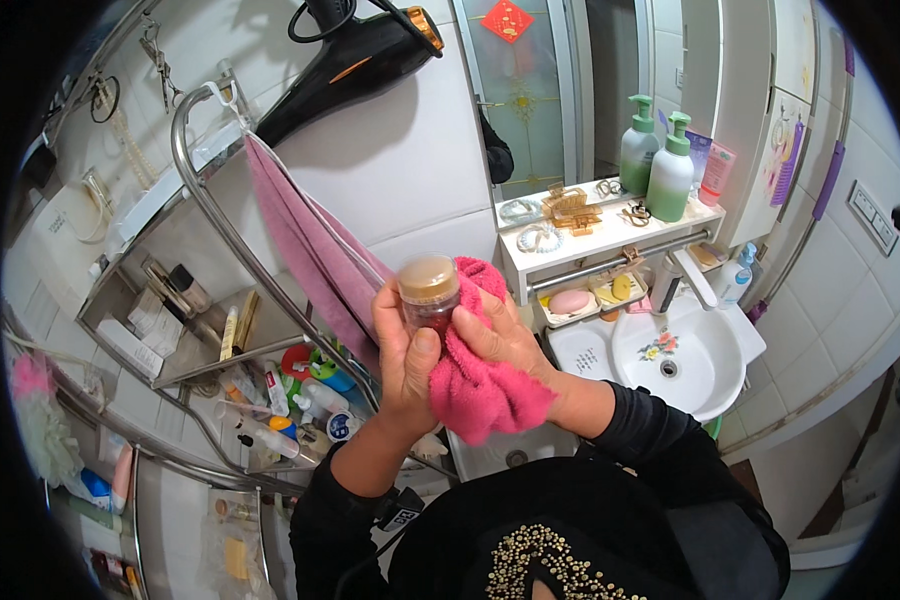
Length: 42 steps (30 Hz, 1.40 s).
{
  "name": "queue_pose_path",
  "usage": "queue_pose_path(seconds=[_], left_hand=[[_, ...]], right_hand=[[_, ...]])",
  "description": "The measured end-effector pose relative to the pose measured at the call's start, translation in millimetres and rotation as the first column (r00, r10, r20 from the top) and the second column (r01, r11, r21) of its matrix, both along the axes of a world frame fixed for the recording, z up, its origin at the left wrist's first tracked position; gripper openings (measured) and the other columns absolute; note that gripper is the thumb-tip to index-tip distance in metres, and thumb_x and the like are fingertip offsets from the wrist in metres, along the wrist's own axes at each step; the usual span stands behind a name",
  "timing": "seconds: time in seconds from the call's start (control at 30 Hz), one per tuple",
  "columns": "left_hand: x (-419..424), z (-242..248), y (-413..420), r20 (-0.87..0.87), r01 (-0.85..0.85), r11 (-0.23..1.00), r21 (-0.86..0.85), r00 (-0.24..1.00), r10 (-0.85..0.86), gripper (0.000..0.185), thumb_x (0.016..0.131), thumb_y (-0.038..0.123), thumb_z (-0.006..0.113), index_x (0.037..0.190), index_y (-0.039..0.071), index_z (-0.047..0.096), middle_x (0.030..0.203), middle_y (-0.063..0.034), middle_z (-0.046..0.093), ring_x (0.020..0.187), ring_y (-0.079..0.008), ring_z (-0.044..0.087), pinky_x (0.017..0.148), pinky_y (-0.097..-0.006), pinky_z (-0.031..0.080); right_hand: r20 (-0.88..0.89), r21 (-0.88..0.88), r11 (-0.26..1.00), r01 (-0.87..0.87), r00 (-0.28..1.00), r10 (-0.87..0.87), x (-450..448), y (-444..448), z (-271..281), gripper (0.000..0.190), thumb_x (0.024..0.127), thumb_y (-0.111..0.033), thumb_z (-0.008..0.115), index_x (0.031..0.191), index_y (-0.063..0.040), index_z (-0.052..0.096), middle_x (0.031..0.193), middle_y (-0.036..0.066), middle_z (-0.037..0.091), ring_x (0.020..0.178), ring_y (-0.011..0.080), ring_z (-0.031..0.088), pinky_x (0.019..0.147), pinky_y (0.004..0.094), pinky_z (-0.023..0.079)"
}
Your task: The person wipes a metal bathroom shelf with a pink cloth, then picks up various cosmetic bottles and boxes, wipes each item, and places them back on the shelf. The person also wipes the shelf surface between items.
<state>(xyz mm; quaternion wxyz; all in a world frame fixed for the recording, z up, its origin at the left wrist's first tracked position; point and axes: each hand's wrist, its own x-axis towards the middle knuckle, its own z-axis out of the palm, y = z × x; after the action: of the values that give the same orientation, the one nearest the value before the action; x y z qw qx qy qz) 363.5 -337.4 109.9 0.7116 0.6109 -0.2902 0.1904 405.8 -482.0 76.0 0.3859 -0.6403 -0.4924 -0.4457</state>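
Observation:
A small clear jar with a gold-coloured lid (429, 281) is held upright in front of my chest. My left hand (407, 367) wraps round its left side, thumb on the front. In my right hand (506, 341) is a bright pink terry cloth (487, 390), which hangs below the fingers and lies against the jar's right side. My right thumb or a finger also reaches the jar; the cloth hides part of that hand. Behind my left hand hangs a paler pink towel (311, 240) from the metal rack.
A metal rack (232, 255) with crowded shelves of bottles and tubes (292, 420) stands at left. A black hair dryer (352, 71) hangs above. At right are a white washbasin (679, 360), soap dishes (570, 304), and a shelf (521, 259) with pump bottles (670, 176) and hair clips (577, 217).

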Motion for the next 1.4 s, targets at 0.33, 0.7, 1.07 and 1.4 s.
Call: queue_pose_path(seconds=[0.33,0.7,1.07,1.4], left_hand=[[12.9,-16.4,13.8,0.196,-0.281,0.914,0.293,0.953,0.23,0.086,0.09,0.063,0.062,0.14,-0.003,0.039,0.14,-0.014,0.045,0.13,-0.0213,0.046,0.111,-0.0378,0.036],[6.1,-4.8,2.6,-0.049,0.184,0.963,-0.196,0.979,-0.198,0.053,0.108,0.038,0.039,0.143,-0.001,0.034,0.136,-0.0123,0.051,0.125,-0.0192,0.052,0.107,-0.0349,0.04],[26.4,-14.6,4.3,-0.061,0.061,0.98,-0.188,0.995,-0.074,0.065,0.107,0.052,0.026,0.144,0.0,0.041,0.143,-0.0152,0.05,0.13,-0.0269,0.052,0.11,-0.043,0.042],[19.3,7.7,-6.4,-0.011,-0.07,0.992,-0.108,0.998,0.069,0.057,0.108,0.05,0.034,0.128,-0.002,0.045,0.118,-0.0123,0.056,0.11,-0.0186,0.056,0.099,-0.0341,0.043]], right_hand=[[-0.434,0.202,0.961,-0.187,0.863,0.259,-5.4,5.1,7.2,0.097,0.084,-0.019,0.074,0.159,-0.006,0.015,0.147,0.02,0.045,0.133,0.0399,0.045,0.112,0.042,0.036],[-0.497,0.249,0.954,-0.165,0.824,0.273,5.0,10.5,29.6,0.087,0.087,-0.024,0.07,0.157,-0.003,0.022,0.142,0.014,0.053,0.129,0.0306,0.051,0.117,0.0457,0.025],[-0.331,0.296,0.906,-0.302,0.858,0.394,15.5,16.0,25.9,0.064,0.092,-0.014,0.065,0.148,-0.002,0.037,0.149,0.021,0.044,0.134,0.0339,0.047,0.112,0.0449,0.036],[-0.207,0.286,0.958,0.016,0.977,0.046,-8.4,22.9,28.8,0.051,0.088,-0.024,0.068,0.131,-0.002,0.054,0.141,0.021,0.048,0.13,0.0384,0.045,0.11,0.05,0.033]])
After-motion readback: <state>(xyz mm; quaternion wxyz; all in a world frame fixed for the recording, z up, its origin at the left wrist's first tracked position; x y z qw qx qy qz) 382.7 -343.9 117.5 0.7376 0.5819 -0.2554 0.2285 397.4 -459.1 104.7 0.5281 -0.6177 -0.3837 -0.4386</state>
